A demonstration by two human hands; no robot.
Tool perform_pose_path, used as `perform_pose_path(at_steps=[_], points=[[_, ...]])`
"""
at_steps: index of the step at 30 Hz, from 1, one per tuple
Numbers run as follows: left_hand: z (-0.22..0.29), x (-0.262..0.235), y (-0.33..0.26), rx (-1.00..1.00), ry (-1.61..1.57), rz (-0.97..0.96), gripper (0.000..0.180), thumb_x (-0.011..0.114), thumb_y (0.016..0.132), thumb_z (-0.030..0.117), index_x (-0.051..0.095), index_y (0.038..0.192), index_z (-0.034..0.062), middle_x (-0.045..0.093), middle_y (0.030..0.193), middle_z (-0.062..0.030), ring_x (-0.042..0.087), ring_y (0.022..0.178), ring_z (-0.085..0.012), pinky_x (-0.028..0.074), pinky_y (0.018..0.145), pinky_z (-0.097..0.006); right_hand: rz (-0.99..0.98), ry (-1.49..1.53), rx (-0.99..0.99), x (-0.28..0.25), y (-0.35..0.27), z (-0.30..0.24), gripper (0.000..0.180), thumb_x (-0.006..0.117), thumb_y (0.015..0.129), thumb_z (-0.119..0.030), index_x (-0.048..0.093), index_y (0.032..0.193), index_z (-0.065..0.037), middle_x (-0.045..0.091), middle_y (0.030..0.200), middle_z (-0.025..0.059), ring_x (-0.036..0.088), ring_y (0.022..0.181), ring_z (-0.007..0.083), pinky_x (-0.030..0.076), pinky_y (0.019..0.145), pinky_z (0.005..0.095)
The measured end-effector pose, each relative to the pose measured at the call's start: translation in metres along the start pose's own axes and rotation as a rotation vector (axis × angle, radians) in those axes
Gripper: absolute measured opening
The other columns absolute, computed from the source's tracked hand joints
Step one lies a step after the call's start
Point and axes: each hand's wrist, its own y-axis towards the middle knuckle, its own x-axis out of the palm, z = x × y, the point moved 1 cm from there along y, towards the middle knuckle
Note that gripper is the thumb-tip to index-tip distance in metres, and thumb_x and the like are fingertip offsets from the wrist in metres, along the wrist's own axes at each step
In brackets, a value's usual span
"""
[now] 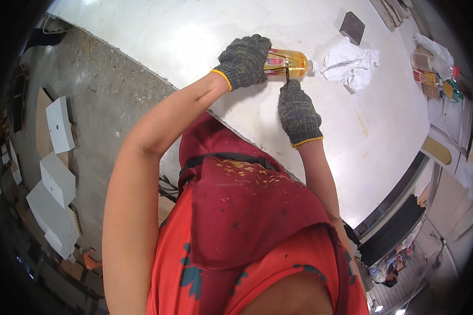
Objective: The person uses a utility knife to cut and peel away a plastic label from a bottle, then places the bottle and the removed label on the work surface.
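Counted: gloved hands point(244, 62), two; held yellow bottle point(295, 63), one; slim dark tool point(287, 74), one; crumpled white sheet point(350, 64), one; loose dark block point(352, 28), one; burgundy apron point(257, 210), one; white angular pieces point(59, 125) on floor, at least three.

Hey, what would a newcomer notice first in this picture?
Probably the dark-red apron filling the lower middle, over a red top. Above it, over the white table, the gloved left grip holds a yellow bottle on its side, and the right grip holds a slim dark tool pointing at it. A crumpled white sheet lies just right of the bottle.
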Motion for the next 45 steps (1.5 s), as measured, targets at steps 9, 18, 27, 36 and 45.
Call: perform_pose_path(at_steps=[9,18,27,36,45], points=[[-0.001,0.007,0.003,0.033,-0.022,0.062,0.065,0.084,0.059,0.031,0.056,0.112,0.0059,0.059,0.105,-0.0165,0.061,0.096,-0.0333,0.049,0.085,-0.041,-0.023,0.086,0.009,-0.015,0.027,0.005,0.036,0.044,0.089,-0.018,0.047,0.117,0.006,0.060,0.102,0.0295,0.061,0.096,0.0374,0.049,0.083,0.0454],[-0.001,0.009,0.005,0.059,0.008,0.052,0.064,0.084,0.057,0.028,0.056,0.110,0.0059,0.060,0.105,-0.0158,0.061,0.096,-0.0319,0.049,0.085,-0.041,-0.068,-0.011,-0.034,-0.006,0.027,0.018,0.032,0.043,0.091,-0.022,0.048,0.111,0.002,0.063,0.098,0.0261,0.062,0.093,0.0384,0.049,0.081,0.0480],[-0.002,0.011,-0.001,0.062,0.039,0.106,0.064,0.083,0.058,0.029,0.056,0.111,0.0052,0.059,0.104,-0.0164,0.060,0.096,-0.0326,0.050,0.084,-0.041,-0.186,0.056,0.175,-0.022,-0.002,-0.009,0.032,0.041,0.091,-0.018,0.048,0.112,0.004,0.061,0.103,0.0271,0.060,0.100,0.0382,0.048,0.083,0.0482],[0.002,0.012,0.002,0.100,0.034,0.095,0.064,0.083,0.059,0.029,0.055,0.112,0.0044,0.059,0.105,-0.0164,0.060,0.096,-0.0326,0.049,0.085,-0.041,-0.133,0.152,0.252,-0.019,0.006,-0.005,0.029,0.041,0.092,-0.021,0.049,0.110,0.001,0.062,0.096,0.0269,0.062,0.092,0.0390,0.049,0.080,0.0487],[0.004,0.014,0.007,0.001,0.014,0.074,0.063,0.082,0.059,0.030,0.056,0.111,0.0044,0.060,0.103,-0.0170,0.061,0.095,-0.0319,0.050,0.084,-0.040,-0.186,0.123,0.177,-0.029,0.018,0.005,0.029,0.040,0.092,-0.022,0.050,0.108,0.001,0.063,0.099,0.0233,0.062,0.094,0.0370,0.049,0.080,0.0476]])
